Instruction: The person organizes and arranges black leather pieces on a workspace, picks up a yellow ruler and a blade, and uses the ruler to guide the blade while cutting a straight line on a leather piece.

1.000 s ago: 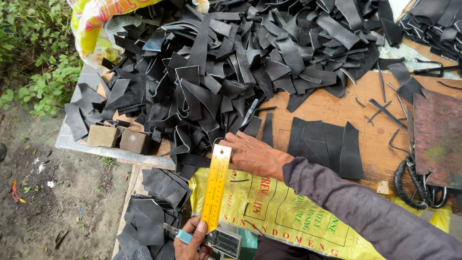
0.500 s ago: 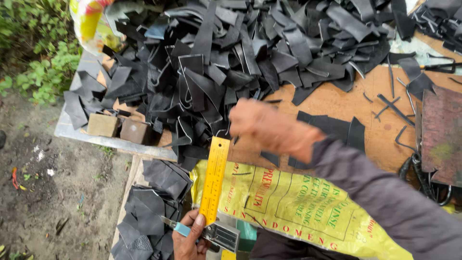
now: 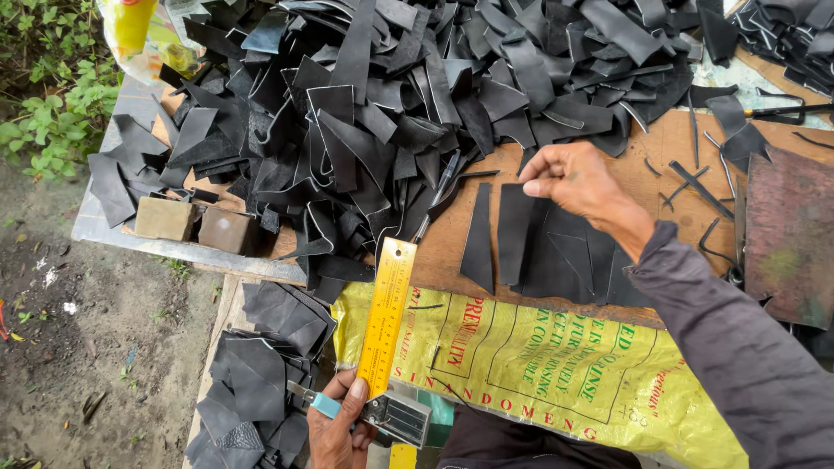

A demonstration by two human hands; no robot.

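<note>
My left hand (image 3: pixel 337 427) is at the bottom edge, gripping the near end of a yellow ruler (image 3: pixel 387 313) together with a blue-handled knife (image 3: pixel 316 401) and a grey metal block (image 3: pixel 405 418). The ruler points away from me across a yellow printed sack (image 3: pixel 556 365). My right hand (image 3: pixel 575 179), in a dark sleeve, hovers over a few flat cut black pieces (image 3: pixel 514 236) on the wooden tabletop (image 3: pixel 669 143). Its fingers are loosely bent and I see nothing gripped in them.
A big heap of black strips and offcuts (image 3: pixel 391 95) covers the far half of the table. Two small blocks (image 3: pixel 198 224) sit at its left edge. More black pieces (image 3: pixel 261 373) are stacked below. A rusty plate (image 3: pixel 789 234) and scissors lie right. Dirt ground and plants are left.
My right hand left the far tip of the ruler, lifted, and moved right over the flat cut pieces. My left hand kept hold of the ruler and knife.
</note>
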